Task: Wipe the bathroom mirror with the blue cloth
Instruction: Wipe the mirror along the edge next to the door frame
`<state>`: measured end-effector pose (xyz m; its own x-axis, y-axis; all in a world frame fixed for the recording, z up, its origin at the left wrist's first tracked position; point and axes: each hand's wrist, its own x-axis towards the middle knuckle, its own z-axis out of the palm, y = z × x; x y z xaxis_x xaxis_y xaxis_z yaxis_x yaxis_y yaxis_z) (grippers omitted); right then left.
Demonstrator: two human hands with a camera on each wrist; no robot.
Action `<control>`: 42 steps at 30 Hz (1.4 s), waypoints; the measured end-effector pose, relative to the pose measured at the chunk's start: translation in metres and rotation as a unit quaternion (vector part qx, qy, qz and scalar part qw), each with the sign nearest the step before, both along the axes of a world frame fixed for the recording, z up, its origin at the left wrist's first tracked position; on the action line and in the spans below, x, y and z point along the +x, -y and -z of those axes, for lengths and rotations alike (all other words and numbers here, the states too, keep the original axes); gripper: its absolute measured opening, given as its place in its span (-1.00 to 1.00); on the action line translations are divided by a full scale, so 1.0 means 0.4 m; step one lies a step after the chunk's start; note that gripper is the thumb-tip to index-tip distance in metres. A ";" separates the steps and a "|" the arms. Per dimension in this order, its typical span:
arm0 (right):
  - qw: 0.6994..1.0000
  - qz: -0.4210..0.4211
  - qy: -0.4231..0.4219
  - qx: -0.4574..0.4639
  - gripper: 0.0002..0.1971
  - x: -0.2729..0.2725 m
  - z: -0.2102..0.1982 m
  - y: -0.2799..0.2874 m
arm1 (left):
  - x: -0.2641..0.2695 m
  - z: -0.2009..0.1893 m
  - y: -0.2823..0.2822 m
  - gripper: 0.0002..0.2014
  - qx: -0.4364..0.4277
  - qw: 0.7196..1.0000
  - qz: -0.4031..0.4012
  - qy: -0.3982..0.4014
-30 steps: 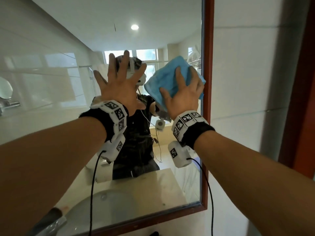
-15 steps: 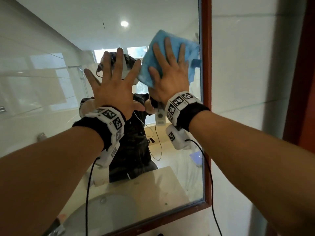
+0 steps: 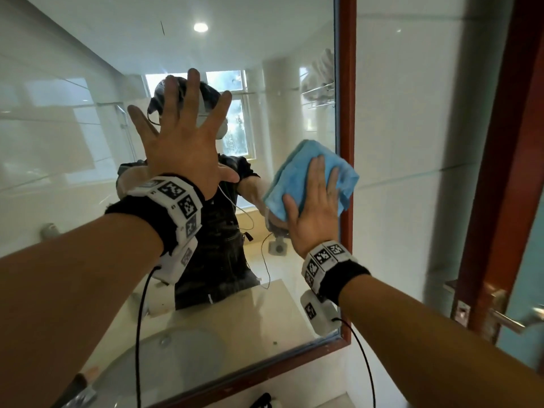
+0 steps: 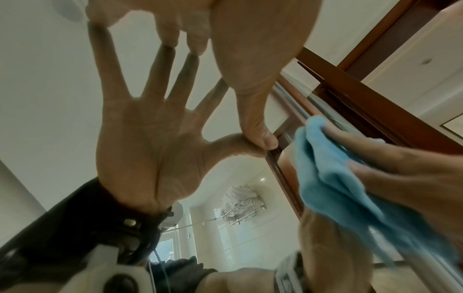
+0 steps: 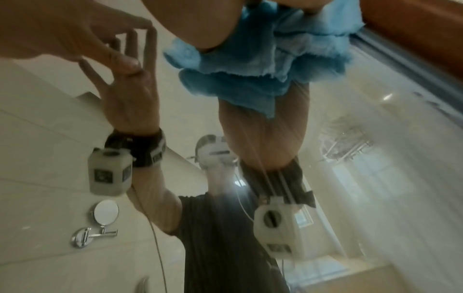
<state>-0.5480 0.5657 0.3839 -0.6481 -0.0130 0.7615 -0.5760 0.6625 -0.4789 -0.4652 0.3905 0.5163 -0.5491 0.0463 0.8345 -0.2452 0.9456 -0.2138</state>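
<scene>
The bathroom mirror [image 3: 73, 142] has a red-brown wooden frame [image 3: 347, 113]. My left hand [image 3: 185, 136] lies flat on the glass with its fingers spread, left of the cloth and holding nothing. The left wrist view shows its thumb [image 4: 260, 136] touching the glass above the palm's reflection. The folded blue cloth [image 3: 294, 175] lies against the glass at mid height, beside the frame's right side. My right hand [image 3: 316, 210] presses it there with straight fingers. The cloth [image 5: 250, 69] bunches under that hand in the right wrist view, and also shows in the left wrist view as the cloth [image 4: 325, 178].
A white tiled wall [image 3: 412, 142] lies right of the mirror. Beyond it is a wooden door with a metal handle [image 3: 506, 318]. The glass reflects the counter and a sink [image 3: 176, 354]. A tap [image 3: 76, 393] shows at the bottom left.
My right hand has slid the cloth down the mirror's right edge, from near the top to mid height. My left hand stays spread flat on the glass.
</scene>
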 end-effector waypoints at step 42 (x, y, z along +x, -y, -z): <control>0.998 0.026 -0.025 0.058 -0.29 0.000 0.112 0.002 | 0.001 0.028 -0.004 0.17 0.003 0.999 0.052 -0.013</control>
<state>-0.5478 0.5649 0.3393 -0.6114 -0.0702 0.7882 -0.5607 0.7412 -0.3689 -0.4649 0.3923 0.5051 -0.5201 0.0975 0.8485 -0.1512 0.9673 -0.2038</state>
